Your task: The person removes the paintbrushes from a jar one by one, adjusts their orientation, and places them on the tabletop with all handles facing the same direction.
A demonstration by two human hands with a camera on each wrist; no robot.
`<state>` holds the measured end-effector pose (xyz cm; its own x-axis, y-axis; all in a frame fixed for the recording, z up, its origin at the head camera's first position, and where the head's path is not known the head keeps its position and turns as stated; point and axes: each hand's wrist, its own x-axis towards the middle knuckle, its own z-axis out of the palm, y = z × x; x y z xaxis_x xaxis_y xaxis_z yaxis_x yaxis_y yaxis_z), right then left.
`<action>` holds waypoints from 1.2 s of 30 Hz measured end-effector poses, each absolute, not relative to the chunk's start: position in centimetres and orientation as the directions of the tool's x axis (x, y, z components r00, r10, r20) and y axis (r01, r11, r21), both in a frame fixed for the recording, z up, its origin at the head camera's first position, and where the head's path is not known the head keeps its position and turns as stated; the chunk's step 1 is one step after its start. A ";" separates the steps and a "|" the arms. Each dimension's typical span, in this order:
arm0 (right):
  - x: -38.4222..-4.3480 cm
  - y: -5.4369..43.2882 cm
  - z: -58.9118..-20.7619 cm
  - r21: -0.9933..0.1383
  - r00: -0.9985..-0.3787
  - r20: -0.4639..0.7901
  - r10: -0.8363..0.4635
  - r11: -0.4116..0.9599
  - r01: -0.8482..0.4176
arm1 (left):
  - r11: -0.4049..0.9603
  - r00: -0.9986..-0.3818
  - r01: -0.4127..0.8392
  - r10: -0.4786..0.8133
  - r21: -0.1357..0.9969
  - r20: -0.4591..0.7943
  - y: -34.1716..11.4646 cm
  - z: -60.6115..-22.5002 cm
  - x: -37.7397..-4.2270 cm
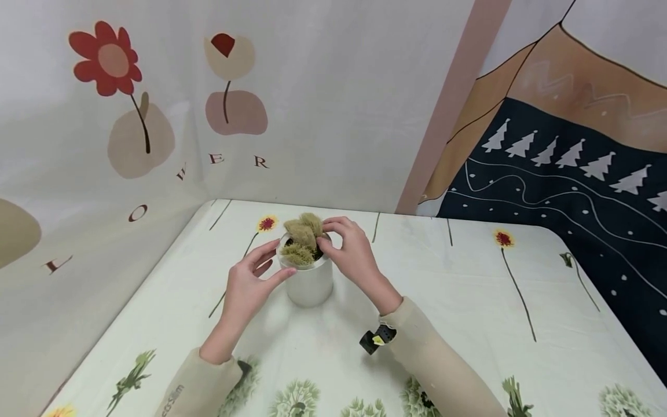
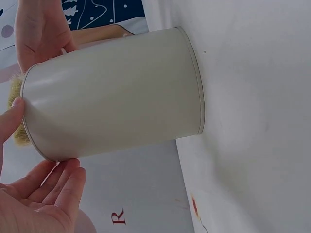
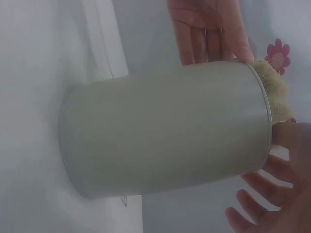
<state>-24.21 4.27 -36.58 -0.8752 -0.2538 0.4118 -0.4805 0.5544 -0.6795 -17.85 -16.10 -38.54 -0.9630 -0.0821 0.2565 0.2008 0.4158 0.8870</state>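
Note:
A tall off-white cylindrical pot [image 1: 310, 286] stands upright on the table. Fuzzy olive-green clumps that look like dried moss [image 1: 302, 231] fill its mouth and rise above the rim, with a dark gap among them. At the pot's left side is my left hand [image 1: 247, 289], its thumb at the front of the rim and its fingertips against the outer wall [image 2: 112, 92]. My right hand [image 1: 354, 249] is over the right side of the rim. Its thumb reaches inside to the moss, while the other fingers [image 3: 260, 187] spread outside, close to the wall.
A white cloth printed with flowers covers the table [image 1: 448, 301]. Behind it hangs a pale curtain [image 1: 323, 104] with flower prints and letters. To the right is a dark blue printed panel [image 1: 547, 174]. A small black device [image 1: 376, 339] sits at my right cuff.

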 end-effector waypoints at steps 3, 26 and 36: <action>-24.3 4.0 -36.3 -0.668 -0.889 0.386 -0.247 0.590 -0.453 | 0.416 -0.963 0.203 -0.081 0.886 0.258 -16.1 -38.5 -17.9; -23.7 5.4 -31.3 -0.815 -0.850 0.512 -0.123 0.241 -0.526 | 0.406 -0.967 0.186 -0.084 0.895 0.239 -15.8 -38.4 -17.9; -24.2 8.0 -29.2 -0.812 -0.819 0.574 -0.011 0.124 -0.571 | 0.402 -0.968 0.180 -0.090 0.898 0.234 -15.9 -38.3 -17.9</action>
<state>-24.25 7.97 -29.17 -0.8189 -0.0107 0.5739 -0.5706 0.1236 -0.8119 -17.87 -15.93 -38.35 -0.9680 -0.0897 0.2342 0.1800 0.4018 0.8979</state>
